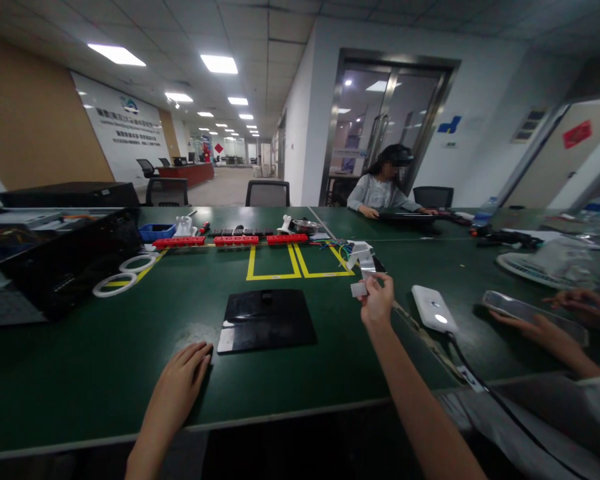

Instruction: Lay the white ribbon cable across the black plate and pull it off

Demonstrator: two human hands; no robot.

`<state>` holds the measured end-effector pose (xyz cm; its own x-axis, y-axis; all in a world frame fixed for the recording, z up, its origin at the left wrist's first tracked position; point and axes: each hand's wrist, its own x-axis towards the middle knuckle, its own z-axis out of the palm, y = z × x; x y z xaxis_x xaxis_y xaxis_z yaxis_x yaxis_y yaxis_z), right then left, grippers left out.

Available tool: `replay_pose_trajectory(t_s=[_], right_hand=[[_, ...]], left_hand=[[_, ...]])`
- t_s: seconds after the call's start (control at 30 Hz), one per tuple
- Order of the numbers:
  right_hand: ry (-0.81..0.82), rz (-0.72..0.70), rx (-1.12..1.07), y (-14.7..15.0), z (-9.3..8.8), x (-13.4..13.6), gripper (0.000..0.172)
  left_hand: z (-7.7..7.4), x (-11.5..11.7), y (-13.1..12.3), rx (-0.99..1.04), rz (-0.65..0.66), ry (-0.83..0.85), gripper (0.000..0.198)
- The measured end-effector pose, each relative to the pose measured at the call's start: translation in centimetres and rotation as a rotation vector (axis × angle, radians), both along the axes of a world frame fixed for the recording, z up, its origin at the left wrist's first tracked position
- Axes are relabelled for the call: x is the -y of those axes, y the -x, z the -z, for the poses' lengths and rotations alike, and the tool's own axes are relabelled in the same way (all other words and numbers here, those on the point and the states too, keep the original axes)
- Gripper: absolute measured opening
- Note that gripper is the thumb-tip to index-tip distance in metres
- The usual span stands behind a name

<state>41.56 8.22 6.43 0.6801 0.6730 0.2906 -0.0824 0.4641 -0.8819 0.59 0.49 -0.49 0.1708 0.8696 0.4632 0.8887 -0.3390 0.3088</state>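
Observation:
My left hand [183, 377] lies on the green table with its fingers stretched out, close to the lower left corner of a glossy black plate [275, 327]. The plate lies flat and has a small raised piece at its far edge and a pale patch at its lower left corner. My right hand [379, 303] is raised to the right of the plate, with thumb and fingers pinched on a thin translucent strip [359, 290]. Part of the strip is hidden by the fingers. Just beyond it are a white bracket-like piece [361, 252] and coloured wires [341, 247].
Open computer cases [55, 260] stand at left beside white rings [115, 285]. Red power strips [236, 240] and yellow tape outlines [275, 277] lie farther back. A white device [434, 309] with a black cable sits at right, near another person's hands holding a phone [535, 317]. Someone sits across the table.

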Motion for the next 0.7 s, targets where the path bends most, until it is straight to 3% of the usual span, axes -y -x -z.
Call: replay_pose_trajectory(t_s=[0.37,0.7], right_hand=[[-0.068,-0.182,0.056,1.3,-0.8,0.7,0.033],[-0.034,-0.221,0.100,1.6,-1.1,1.2,0.033]], left_hand=[[1.0,-0.5,0.5,-0.041,0.017,0.004,0.043],[0.9,-0.5,0.4,-0.052,0.019,-0.007,0.043]])
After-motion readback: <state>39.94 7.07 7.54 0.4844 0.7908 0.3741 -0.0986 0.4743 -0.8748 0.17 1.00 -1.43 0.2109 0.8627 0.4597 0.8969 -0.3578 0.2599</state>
